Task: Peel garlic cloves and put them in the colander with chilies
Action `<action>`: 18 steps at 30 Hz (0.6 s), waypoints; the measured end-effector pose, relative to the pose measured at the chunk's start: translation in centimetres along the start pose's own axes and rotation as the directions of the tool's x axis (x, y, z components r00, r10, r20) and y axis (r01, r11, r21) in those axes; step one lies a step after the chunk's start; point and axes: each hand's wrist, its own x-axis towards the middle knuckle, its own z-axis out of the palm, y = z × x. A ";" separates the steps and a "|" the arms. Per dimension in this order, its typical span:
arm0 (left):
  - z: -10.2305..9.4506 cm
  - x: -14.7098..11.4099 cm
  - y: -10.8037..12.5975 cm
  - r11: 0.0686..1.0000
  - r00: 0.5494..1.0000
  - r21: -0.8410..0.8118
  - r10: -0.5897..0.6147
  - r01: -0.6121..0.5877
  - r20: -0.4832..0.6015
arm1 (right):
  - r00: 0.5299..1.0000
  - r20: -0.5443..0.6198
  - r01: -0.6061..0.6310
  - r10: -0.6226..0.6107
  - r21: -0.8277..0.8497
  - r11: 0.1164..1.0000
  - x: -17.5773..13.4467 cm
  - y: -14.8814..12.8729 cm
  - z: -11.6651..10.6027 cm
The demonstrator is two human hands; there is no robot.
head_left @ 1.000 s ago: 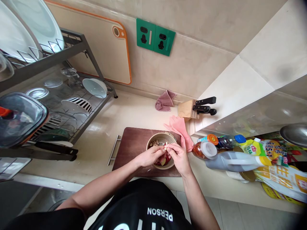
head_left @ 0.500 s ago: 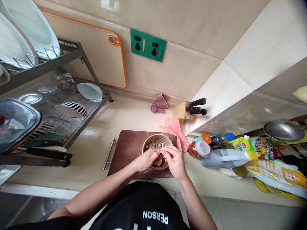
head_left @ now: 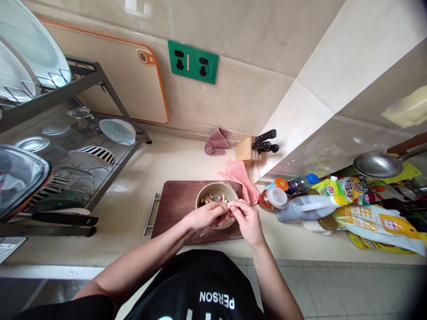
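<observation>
Over a slotted basket (head_left: 216, 198) on a dark cutting board (head_left: 180, 209), the left hand (head_left: 205, 216) and right hand (head_left: 247, 220) pinch one small garlic clove (head_left: 229, 203) together. Peeling goes best low above the basket, so skins drop inside.

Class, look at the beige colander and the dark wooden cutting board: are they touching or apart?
Touching. The head view shows the colander sitting directly on the cutting board, its base on the wood with no gap.

One head-worn view only — it looks steeply down from above the person's chest, facing the tiled back wall (head_left: 233, 93). The countertop (head_left: 173, 164) lies near, with the dish rack (head_left: 66, 146) at left and bottles (head_left: 307, 209) at right — edges bend, wide-angle.
</observation>
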 end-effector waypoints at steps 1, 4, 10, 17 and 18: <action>-0.1 0.0 0.1 1.000 1.000 0.013 0.006 -0.006 0.009 | 1.000 0.004 0.000 0.000 0.007 1.000 -0.1 0.0 -0.1; -0.1 -0.1 0.3 0.998 0.999 0.045 0.033 -0.035 0.031 | 1.000 0.014 0.008 -0.009 0.017 1.000 -0.3 -0.1 -0.3; 0.1 0.0 0.3 0.992 0.999 0.119 0.052 -0.050 -0.011 | 0.995 -0.024 0.092 -0.096 -0.125 0.988 -0.5 -1.1 -0.1; 0.4 0.2 -0.4 0.998 0.986 0.000 0.059 -0.059 -0.153 | 0.990 -0.048 0.126 -0.132 -0.124 0.984 -0.4 -0.9 0.6; 0.4 0.2 -0.5 0.998 0.981 -0.003 0.058 -0.060 -0.187 | 0.989 -0.041 0.134 -0.140 -0.120 0.984 -0.4 -0.8 0.6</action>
